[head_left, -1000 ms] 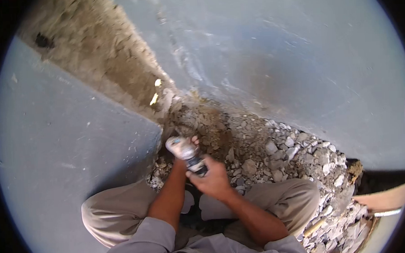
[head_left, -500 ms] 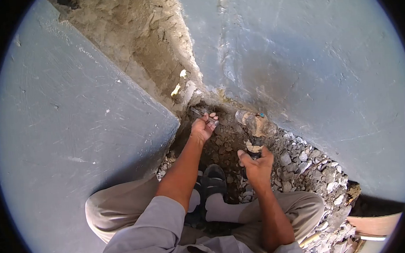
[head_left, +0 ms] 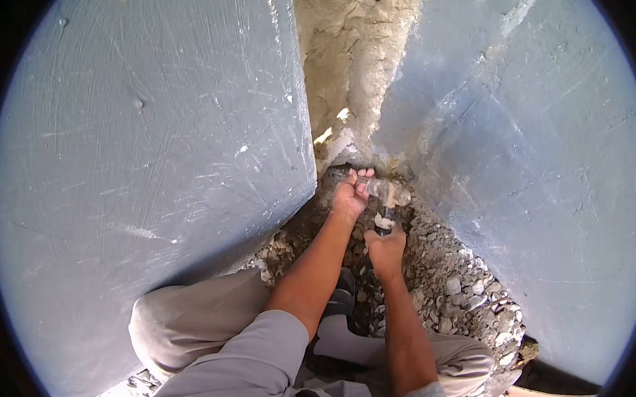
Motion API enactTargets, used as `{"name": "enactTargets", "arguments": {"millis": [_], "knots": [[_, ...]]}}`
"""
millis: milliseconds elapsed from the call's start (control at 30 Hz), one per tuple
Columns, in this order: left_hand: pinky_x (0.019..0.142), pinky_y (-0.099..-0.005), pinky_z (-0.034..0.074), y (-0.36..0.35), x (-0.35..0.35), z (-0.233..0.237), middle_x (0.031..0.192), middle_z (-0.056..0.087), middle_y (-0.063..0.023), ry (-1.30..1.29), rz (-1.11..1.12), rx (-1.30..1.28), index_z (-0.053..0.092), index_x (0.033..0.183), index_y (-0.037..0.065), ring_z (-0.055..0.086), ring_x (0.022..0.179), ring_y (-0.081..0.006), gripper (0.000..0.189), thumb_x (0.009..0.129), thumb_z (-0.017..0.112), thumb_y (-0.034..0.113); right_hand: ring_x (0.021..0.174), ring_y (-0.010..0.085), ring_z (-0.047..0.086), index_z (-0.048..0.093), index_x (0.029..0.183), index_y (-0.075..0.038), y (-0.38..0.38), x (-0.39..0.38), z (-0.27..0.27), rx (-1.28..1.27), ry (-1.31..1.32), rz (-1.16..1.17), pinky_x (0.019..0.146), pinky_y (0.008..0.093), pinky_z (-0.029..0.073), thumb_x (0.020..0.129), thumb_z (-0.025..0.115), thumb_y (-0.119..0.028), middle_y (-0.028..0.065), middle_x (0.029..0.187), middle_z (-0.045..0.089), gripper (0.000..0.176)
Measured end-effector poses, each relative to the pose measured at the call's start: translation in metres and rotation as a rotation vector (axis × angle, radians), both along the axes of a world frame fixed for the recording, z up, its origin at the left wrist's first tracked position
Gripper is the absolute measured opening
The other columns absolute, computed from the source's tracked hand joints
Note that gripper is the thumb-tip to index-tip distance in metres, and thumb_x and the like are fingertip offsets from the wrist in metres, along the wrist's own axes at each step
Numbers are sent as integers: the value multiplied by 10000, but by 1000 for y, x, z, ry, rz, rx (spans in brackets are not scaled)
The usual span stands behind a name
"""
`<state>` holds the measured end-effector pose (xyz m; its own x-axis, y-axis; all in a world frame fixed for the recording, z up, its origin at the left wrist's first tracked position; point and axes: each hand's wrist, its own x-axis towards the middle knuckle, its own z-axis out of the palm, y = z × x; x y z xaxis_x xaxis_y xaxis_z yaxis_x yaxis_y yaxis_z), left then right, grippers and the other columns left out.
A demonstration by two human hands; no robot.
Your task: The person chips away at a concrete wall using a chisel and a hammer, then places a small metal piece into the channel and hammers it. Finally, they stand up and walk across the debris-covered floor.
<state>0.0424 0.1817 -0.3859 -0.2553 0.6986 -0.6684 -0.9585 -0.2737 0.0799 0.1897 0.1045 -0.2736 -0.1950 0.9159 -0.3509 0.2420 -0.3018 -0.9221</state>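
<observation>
Right hand (head_left: 386, 248): fingers closed round hammer (head_left: 394, 194), its head at twelve o'clock; left hand (head_left: 351, 197), at eleven from right: fingers curled about metal rod (head_left: 339, 173), pointing to ten

Floor (head_left: 317, 218): dirt, dark brown, uneven. Rubble (head_left: 435, 278) all over it, loose, mixed sizes, small grit up to fist-like lumps, grey to off-white. Thickest on the right side, running down to lower right; palest stones (head_left: 453, 285) sit there. More chips (head_left: 264, 261) at left, near the knee. Dark shoe (head_left: 344, 291) planted mid-floor, rubble beside it. Curved brown rim (head_left: 543, 394) bottom right, cut off by frame edge; can't tell what it rests on.
</observation>
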Motion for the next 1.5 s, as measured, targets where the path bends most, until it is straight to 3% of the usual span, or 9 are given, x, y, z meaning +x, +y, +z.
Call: {"name": "enactTargets", "arguments": {"millis": [367,467,567,800,933,1067,1200,1433,1500], "knots": [[859,-382,557,-1,-7,7,1155,669,-120,73,-52,-15,524,1157,79,690,1003,-272,161,1036,491,181,636,182,624,560,756,-31,27,19,169,939,472,-460,615,318,519,863,587,-58,86,698,653,114],[731,-347,512,-1,-6,8,1101,677,-95,82,-70,-63,542,1118,95,693,999,-257,121,1032,462,127,632,157,617,605,895,14,5,15,-10,632,-104,-232,582,298,511,809,651,-4,70,679,620,98],[692,-328,480,-5,9,-19,1076,680,-84,116,-136,-109,549,1101,107,697,1006,-259,124,1017,459,101,529,155,579,616,1004,23,-8,11,-26,-116,168,-41,490,294,471,766,671,15,51,705,633,244],[820,-346,515,-4,-1,15,1088,687,-87,62,-64,-92,549,1108,131,693,1012,-254,122,1042,448,149,603,160,595,596,921,3,28,50,166,627,105,-296,581,297,515,844,650,-79,119,764,639,125],[832,-340,516,-3,-1,10,1067,693,-86,71,-80,-76,543,1084,107,687,1019,-246,94,1037,477,156,630,210,615,584,789,23,42,50,159,1048,479,-579,621,323,556,875,605,-70,135,717,621,129],[916,-439,545,-3,4,-4,1041,672,-129,42,-38,-50,546,1020,50,689,973,-298,71,1008,482,79,525,156,575,617,948,50,-3,0,-28,-86,93,-43,502,311,481,759,697,-19,56,695,626,217],[896,-402,547,-12,7,-4,1137,664,-131,46,-70,-85,527,1126,55,680,1043,-286,131,1036,466,128,520,141,575,596,1000,54,-7,12,18,-65,215,-104,475,293,463,759,663,13,62,670,605,254],[885,-425,555,-4,-2,8,1076,670,-111,38,-34,-64,513,1145,61,680,1024,-296,135,1038,473,132,622,172,598,629,847,6,30,65,181,921,60,-404,627,302,512,807,630,-106,103,764,665,119],[883,-422,556,-5,-2,-2,1050,675,-118,65,-39,-40,531,1081,54,683,1004,-292,106,1027,504,142,682,176,601,627,918,22,35,67,134,807,570,-616,627,306,511,795,644,-109,108,807,652,180]]}}
